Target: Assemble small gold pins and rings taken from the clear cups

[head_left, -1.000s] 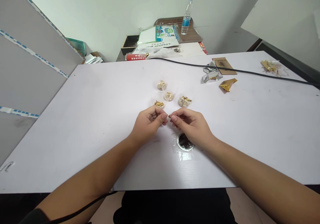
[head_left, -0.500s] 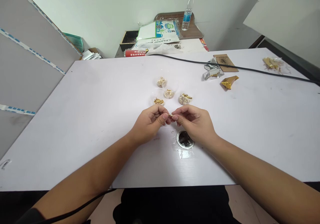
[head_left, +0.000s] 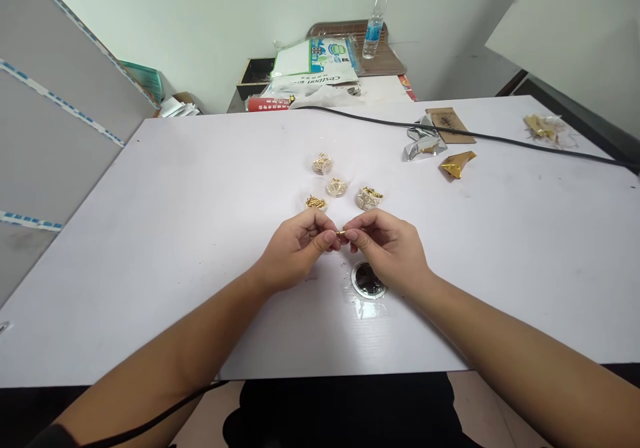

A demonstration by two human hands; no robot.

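Note:
My left hand (head_left: 299,247) and my right hand (head_left: 387,245) meet over the white table (head_left: 165,235). Thumb and forefinger of each pinch a small gold metal piece (head_left: 341,233) between them; its exact kind is too small to make out. Just beyond the fingers are several small clear containers of gold-coloured parts: a left one (head_left: 316,202), a right one (head_left: 369,198), a middle one (head_left: 337,187) and a far one (head_left: 322,163). Below my right hand lies a round dark disc with a silver rim (head_left: 367,280), partly covered by that hand.
A black cable (head_left: 380,123) crosses the table's far side, past silver foil packets (head_left: 424,147), a brown card (head_left: 453,125) and gold foil (head_left: 457,165). A plastic bag (head_left: 545,128) lies far right. Behind the table stands a water bottle (head_left: 373,31). A grey panel (head_left: 45,115) borders the left.
Both hands keep their pinch on the small gold piece, with only a slight shift of the fingers. The whole view has moved a little.

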